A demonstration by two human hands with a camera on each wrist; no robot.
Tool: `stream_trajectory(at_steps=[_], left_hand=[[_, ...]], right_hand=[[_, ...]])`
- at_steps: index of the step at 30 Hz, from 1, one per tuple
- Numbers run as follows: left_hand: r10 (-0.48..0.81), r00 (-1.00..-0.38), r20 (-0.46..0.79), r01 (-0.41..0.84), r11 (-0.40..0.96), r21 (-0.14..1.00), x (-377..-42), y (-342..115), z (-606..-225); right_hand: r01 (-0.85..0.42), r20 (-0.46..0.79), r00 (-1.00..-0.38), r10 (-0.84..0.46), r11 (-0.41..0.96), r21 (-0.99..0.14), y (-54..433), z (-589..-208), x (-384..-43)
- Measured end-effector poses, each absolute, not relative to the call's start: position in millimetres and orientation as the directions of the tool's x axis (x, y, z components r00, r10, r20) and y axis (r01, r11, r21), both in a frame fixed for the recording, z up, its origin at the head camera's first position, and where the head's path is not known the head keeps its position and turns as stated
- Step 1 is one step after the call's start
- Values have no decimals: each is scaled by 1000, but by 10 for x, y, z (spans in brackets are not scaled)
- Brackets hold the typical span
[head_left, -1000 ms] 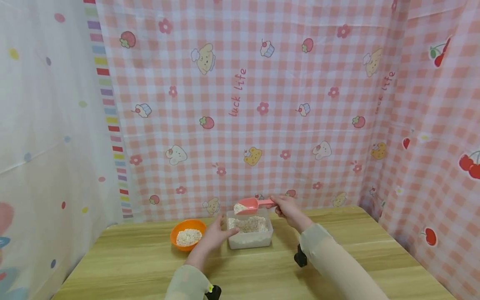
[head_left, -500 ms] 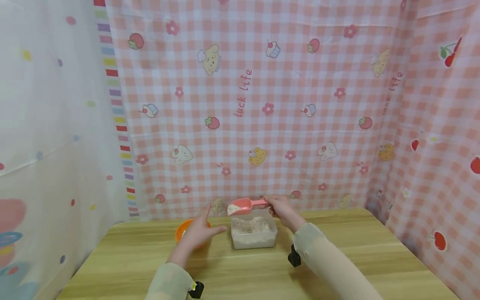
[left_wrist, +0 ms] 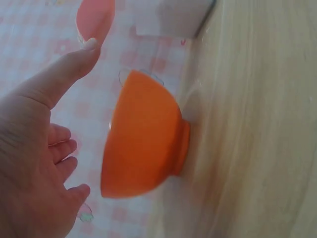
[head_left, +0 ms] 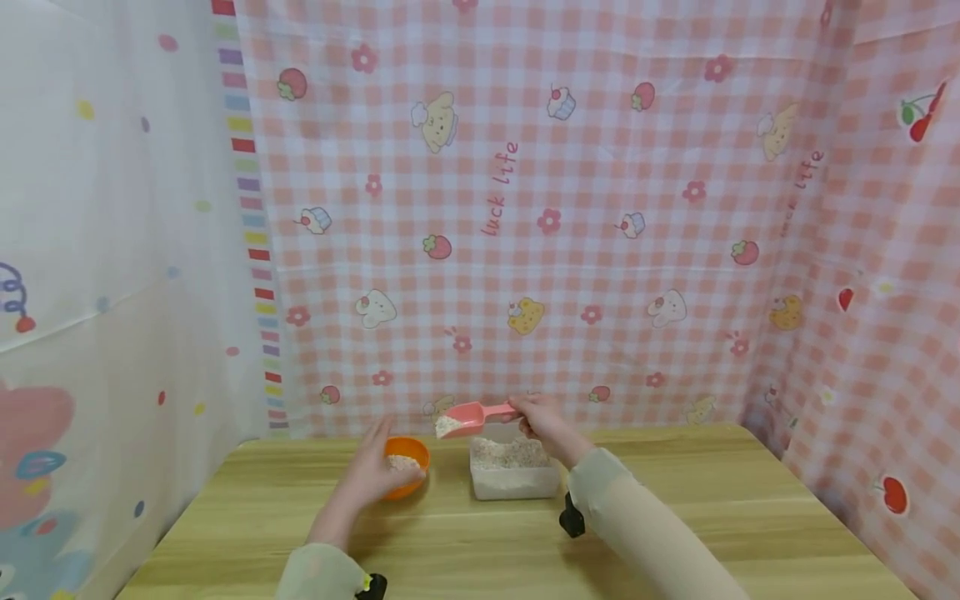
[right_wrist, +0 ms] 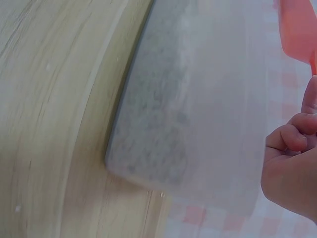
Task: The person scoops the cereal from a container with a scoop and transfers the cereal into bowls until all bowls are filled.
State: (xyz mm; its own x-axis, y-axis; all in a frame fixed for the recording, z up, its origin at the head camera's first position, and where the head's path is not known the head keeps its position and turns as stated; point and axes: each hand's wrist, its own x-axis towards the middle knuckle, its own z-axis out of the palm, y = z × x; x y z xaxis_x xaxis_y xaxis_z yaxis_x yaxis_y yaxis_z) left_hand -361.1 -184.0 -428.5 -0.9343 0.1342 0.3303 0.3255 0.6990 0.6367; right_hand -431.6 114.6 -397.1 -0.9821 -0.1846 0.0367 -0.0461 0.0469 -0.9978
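My right hand [head_left: 545, 423] grips the handle of a pink scoop [head_left: 468, 419], which carries pale, oat-like flakes at its tip. The scoop is in the air above the gap between a translucent plastic box [head_left: 514, 484] and an orange bowl [head_left: 424, 454]. Flakes partly fill both the box and the bowl. Beside the bowl, my left hand [head_left: 365, 477] has its fingers along the left side and its thumb across the near right rim. In the left wrist view, spread fingers stand apart from the bowl's wall [left_wrist: 143, 136]. The right wrist view shows the box's side [right_wrist: 203, 114] close up.
A wood-grain table [head_left: 480, 550] carries the bowl and the box. Right behind its far edge hangs a pink checked cloth [head_left: 480, 275]. More cloth walls stand at left and right.
The scoop has travelled left from over the box toward the bowl. My left hand has left the box's side and moved left to the bowl. The head view has shifted slightly left.
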Motion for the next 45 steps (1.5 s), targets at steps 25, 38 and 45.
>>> stream_trajectory(at_steps=[25, 38, 45], left_hand=[[75, -976, 206, 206, 636, 744, -3547, -2063, -4532], [42, -975, 219, 198, 620, 759, -3551, -2057, -4562], [34, -977, 211, 187, 614, 767, -3544, -2050, -4549]], right_hand=[[-120, 78, -964, -256, 151, -981, 667, -4044, -4288], [-152, 103, -965, -240, 194, -969, 377, -4090, -4290], [-205, 141, -957, -254, 244, -948, 282, -4067, -4248]])
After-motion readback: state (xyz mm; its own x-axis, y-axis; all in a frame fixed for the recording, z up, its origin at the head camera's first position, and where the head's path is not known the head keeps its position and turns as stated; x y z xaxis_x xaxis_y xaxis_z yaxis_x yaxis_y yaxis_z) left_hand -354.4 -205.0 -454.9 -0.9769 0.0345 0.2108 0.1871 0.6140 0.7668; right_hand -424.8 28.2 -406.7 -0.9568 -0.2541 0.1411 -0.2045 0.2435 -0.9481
